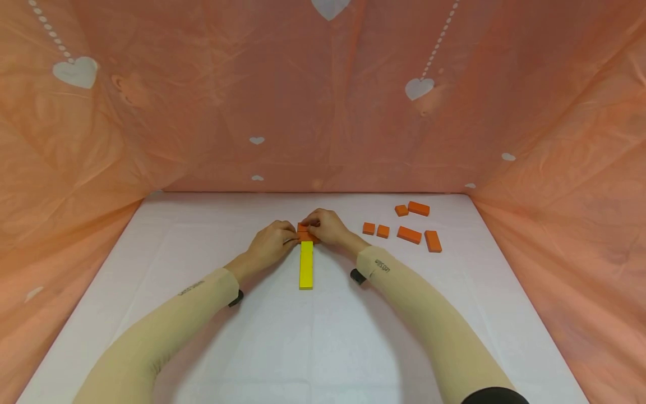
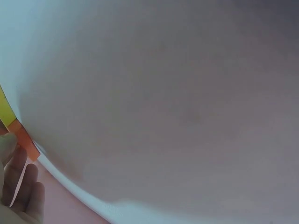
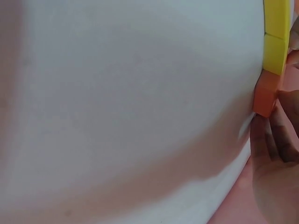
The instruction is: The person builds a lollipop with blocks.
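Orange blocks [image 1: 305, 237] lie together at the far end of a yellow strip [image 1: 306, 266], partly hidden by the hands. In the right wrist view the strip shows a seam between two yellow blocks [image 3: 274, 53]. From the left, my left hand [image 1: 271, 242] pinches an orange block [image 2: 27, 143] at its side, thumb against it, other fingers loosely bent. My right hand [image 1: 327, 226] reaches in from the right and pinches the orange block [image 3: 266, 95] at its end between thumb and fingers. Which orange piece each hand has is partly hidden.
To the right lie several loose orange blocks: small ones [image 1: 369, 228] and longer ones [image 1: 409, 235], two of them farther back [image 1: 419, 208]. A white cloth [image 1: 242, 348] covers the table. Orange curtains [image 1: 323, 134] with white hearts enclose the back and sides.
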Action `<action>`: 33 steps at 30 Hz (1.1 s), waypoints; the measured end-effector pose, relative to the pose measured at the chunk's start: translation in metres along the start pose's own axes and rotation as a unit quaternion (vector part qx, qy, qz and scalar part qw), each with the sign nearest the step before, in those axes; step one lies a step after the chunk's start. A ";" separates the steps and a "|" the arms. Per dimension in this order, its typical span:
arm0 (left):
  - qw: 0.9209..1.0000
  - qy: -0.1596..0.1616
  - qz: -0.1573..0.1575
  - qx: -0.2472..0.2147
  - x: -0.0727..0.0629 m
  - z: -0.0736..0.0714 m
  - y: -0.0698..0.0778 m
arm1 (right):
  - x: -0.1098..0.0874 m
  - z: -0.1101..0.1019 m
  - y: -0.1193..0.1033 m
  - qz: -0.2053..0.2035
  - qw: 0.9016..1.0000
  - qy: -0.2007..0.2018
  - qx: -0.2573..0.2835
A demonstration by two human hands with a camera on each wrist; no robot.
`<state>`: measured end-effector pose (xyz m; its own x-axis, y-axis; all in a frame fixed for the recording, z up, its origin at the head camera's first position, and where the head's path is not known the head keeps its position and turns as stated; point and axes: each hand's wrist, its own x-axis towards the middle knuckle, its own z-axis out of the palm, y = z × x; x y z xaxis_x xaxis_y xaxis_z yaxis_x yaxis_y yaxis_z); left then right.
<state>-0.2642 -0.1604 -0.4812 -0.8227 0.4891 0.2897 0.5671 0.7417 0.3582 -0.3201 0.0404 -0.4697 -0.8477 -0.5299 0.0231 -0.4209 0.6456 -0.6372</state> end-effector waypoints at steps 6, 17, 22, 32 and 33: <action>1.000 0.000 -0.003 -0.002 0.000 -0.002 0.004 | -0.003 -0.003 -0.001 0.007 1.000 0.008 0.015; 1.000 -0.001 -0.003 -0.003 0.000 -0.003 0.003 | -0.029 -0.032 0.001 -0.010 0.994 0.070 0.087; 1.000 -0.012 -0.011 -0.008 -0.001 -0.002 0.002 | -0.053 -0.060 0.017 -0.031 0.988 0.117 0.097; 1.000 0.000 -0.014 -0.005 -0.002 0.000 0.003 | -0.116 -0.106 0.069 0.036 0.984 0.152 0.080; 1.000 0.000 -0.012 -0.004 -0.002 0.001 0.003 | -0.121 -0.107 0.074 0.044 0.985 0.153 0.071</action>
<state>-0.2605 -0.1588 -0.4811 -0.8363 0.4709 0.2806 0.5471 0.7500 0.3718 -0.2838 0.2115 -0.4372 -0.9458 -0.2700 0.1805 -0.3102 0.5861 -0.7485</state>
